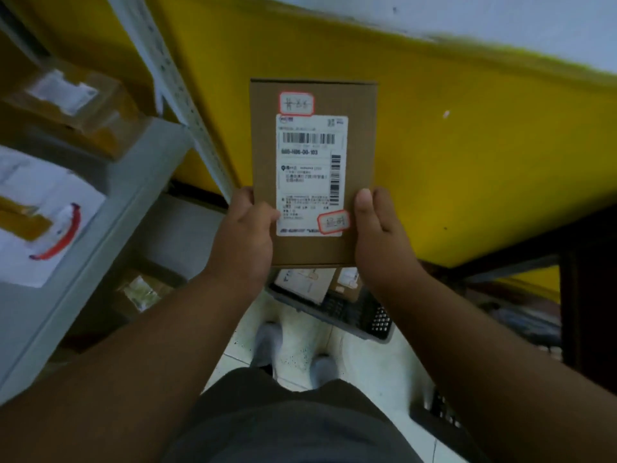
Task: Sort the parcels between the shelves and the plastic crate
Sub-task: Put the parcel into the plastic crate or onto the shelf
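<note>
Parcel [314, 172] is being held label-up above the plastic crate [360, 315], left hand [247, 232] and right hand [380, 228] gripping its near corners. Label-reading seems underway; next, choosing shelves [83, 208] left of the crate, or the crate.

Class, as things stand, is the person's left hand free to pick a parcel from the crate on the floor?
Probably not yet. The left hand grips the box together with the right hand, and the crate lies below, partly hidden behind them.
</note>
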The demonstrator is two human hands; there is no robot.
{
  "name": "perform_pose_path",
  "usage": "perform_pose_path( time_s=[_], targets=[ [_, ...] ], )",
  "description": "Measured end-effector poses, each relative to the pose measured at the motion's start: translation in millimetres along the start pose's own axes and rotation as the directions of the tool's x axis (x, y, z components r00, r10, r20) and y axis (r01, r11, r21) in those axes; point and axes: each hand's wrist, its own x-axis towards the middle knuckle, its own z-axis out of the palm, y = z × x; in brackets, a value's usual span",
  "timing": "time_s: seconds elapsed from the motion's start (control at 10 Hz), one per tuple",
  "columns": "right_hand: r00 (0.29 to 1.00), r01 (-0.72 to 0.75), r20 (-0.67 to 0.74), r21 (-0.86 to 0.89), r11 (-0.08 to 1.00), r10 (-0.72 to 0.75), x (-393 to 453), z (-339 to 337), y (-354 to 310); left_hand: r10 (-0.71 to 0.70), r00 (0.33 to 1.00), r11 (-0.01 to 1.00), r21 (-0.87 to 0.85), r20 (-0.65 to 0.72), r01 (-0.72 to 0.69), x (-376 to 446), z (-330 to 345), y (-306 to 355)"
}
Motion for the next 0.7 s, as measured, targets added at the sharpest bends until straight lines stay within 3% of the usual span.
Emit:
perform_pose_path(
  time_s=[0.1, 0.2, 0.3, 0.4, 0.5, 0.7],
  targets=[
    [0.983, -0.178, 0.042, -0.052, 0.983, 0.181, 10, 0, 38, -0.103, 0.994, 0.993, 0.058, 0.039, 0.1, 39, 18, -29],
    [0.921, -0.389, -0.009, 0.005, 0.921, 0.389, 17, 11, 94, -0.199, 0.973, 0.97, 0.165, 0.116, 0.178, 79, 36, -78],
    [0.866, -0.475, -0.121, 0.1, 0.874, 0.485, 29, 30, 168, -0.342, 0.912, 0.925, 0.253, 0.225, 0.285, 116, 59, -147],
    [0.812, -0.501, -0.248, 0.171, 0.849, 0.529, 45, 47, 248, -0.546, 0.783, 0.83, 0.321, 0.298, 0.456, 142, 84, -215],
    [0.724, -0.552, -0.316, 0.269, 0.79, 0.613, 59, 52, 327, -0.641, 0.708, 0.759, 0.383, 0.297, 0.526, 168, 113, -288],
    [0.524, -0.619, -0.326, 0.489, 0.615, 0.787, 97, 40, 473, -0.653, 0.711, 0.721, 0.503, 0.261, 0.478, 216, 186, -417]
  ],
)
